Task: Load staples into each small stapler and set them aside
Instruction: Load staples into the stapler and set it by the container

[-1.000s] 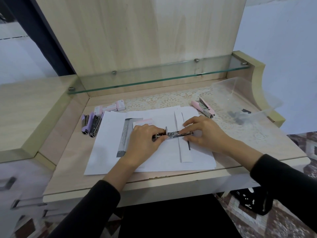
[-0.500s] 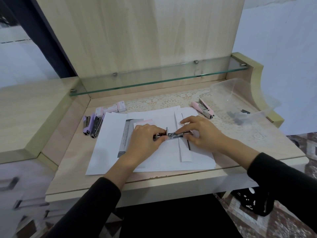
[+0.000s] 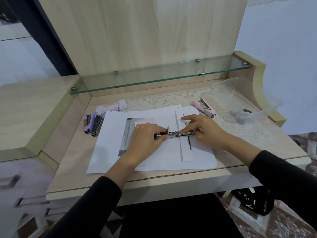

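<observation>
At mid-bench [image 3: 68,162], on white paper [image 3: 109,152], we see the left hand [image 3: 144,136] with fingers [image 3: 158,130] curled round the open stapler [image 3: 176,133]; the right hand [image 3: 207,129] pinches its other end.

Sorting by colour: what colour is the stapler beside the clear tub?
The stapler is pale pink; head view shows it best.

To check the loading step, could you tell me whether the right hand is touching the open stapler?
Touching. The head view shows the right hand pinching the open stapler by its metal rail, while the left hand grips its other end.
</observation>
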Motion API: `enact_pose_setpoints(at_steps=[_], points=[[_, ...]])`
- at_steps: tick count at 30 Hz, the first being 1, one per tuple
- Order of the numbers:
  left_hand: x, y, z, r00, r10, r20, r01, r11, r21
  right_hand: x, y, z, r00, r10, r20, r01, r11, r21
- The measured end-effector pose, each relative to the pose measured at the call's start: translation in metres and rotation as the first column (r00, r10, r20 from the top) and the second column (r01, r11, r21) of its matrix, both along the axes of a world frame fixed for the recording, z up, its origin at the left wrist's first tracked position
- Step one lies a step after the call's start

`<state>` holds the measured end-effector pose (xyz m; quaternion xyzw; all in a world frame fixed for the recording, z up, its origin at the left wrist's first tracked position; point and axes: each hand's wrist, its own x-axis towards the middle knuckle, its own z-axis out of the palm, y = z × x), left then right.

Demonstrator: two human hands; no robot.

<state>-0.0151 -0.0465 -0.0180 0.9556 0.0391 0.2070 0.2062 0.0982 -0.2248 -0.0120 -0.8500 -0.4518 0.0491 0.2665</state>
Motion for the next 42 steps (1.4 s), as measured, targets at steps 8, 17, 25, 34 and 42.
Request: enact_pose_setpoints(at_steps=[8, 17, 25, 34, 42], points=[[0.000, -0.001, 0.001, 1.000, 0.001, 0.002, -0.001, 1.000, -0.007, 0.002, -0.003, 0.005, 0.999, 0.002, -0.044, -0.003, 1.000, -0.022], [0.000, 0.000, 0.000, 1.000, 0.004, 0.004, -0.004, 1.000, -0.014, 0.001, -0.001, 0.007, 0.997, -0.003, -0.079, 0.002, 1.000, -0.005], [0.000, 0.001, 0.000, 1.000, -0.004, 0.002, 0.004, 1.000, -0.006, 0.005, -0.007, 0.008, 0.995, -0.032, -0.092, 0.036, 0.998, 0.043], [0.001, 0.001, 0.002, 1.000, -0.025, -0.011, 0.025, 0.999, -0.022, -0.004, 0.007, 0.012, 0.998, 0.037, -0.059, -0.037, 0.999, 0.000], [0.000, 0.001, 0.003, 0.999, -0.034, -0.005, 0.033, 0.999, -0.020, -0.007, 0.015, 0.020, 0.997, 0.072, -0.001, -0.071, 0.992, -0.107]])
